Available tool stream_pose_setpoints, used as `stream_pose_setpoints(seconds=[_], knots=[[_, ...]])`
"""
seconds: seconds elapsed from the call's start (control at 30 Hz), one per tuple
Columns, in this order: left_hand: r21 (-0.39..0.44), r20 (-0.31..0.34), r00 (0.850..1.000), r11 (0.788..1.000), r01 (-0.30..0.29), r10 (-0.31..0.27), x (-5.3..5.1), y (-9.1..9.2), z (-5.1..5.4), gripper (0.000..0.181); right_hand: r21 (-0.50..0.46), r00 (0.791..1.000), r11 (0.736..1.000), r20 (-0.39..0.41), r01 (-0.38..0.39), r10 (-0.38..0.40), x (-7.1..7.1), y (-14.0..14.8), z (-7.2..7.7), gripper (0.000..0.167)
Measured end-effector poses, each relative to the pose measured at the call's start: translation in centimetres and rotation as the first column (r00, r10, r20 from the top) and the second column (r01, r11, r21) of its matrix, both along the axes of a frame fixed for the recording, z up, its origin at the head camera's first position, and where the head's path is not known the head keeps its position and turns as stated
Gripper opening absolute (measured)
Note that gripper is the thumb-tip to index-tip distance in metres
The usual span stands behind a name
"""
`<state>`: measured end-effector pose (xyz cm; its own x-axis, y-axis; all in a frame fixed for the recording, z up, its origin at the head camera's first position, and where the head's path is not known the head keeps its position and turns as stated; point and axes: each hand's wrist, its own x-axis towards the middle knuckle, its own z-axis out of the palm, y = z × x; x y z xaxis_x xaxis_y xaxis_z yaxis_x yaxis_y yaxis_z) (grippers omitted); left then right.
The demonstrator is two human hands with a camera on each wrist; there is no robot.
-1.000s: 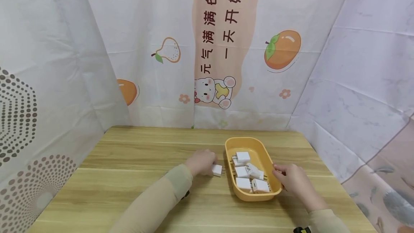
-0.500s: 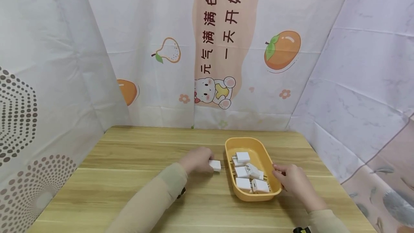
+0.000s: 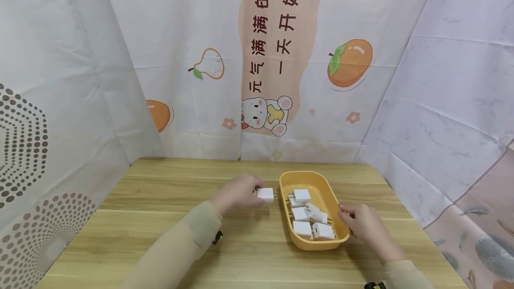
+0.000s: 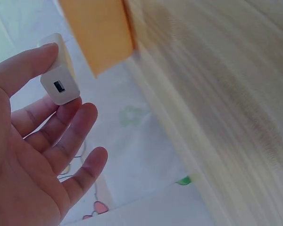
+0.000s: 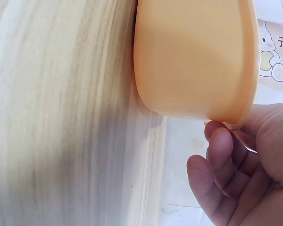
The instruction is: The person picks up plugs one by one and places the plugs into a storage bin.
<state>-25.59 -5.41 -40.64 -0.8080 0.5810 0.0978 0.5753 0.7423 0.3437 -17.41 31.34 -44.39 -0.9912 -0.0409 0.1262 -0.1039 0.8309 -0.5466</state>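
My left hand (image 3: 240, 191) pinches a white USB charger plug (image 3: 265, 194) between thumb and fingers, just left of a yellow tray. In the left wrist view the charger (image 4: 60, 82) shows its USB port towards the palm. My right hand (image 3: 366, 224) grips the right rim of the yellow tray (image 3: 338, 220); in the right wrist view its thumb and fingers pinch the edge of the tray wall (image 5: 198, 61). Several white chargers (image 3: 302, 228) lie jumbled inside the tray, mostly in its near and left part, some with their prongs showing.
Everything stands on a wood-grain table (image 3: 172, 217). A printed curtain (image 3: 192, 106) hangs behind the table's far edge, with more cloth at the left and right sides. The tray's wall stands up around the chargers.
My left hand has moved away from me and slightly left with the charger, whose prongs now point towards the tray's far left side. The right hand and the tray have stayed in place.
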Motion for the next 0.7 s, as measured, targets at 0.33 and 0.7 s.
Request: stream_pose_setpoints(seconds=[0.33,0.7], knots=[[0.070,-0.111,0.991,0.995,0.078,-0.070,1.4,-0.8,1.2,0.026,0.004,1.000,1.000,-0.012,-0.007,0.007,-0.1,0.0,0.1,0.036],[0.081,-0.096,0.991,0.992,0.097,-0.089,2.4,-0.6,1.5,0.026,0.013,1.000,1.000,-0.009,-0.007,0.007,0.0,0.0,0.1,0.036]])
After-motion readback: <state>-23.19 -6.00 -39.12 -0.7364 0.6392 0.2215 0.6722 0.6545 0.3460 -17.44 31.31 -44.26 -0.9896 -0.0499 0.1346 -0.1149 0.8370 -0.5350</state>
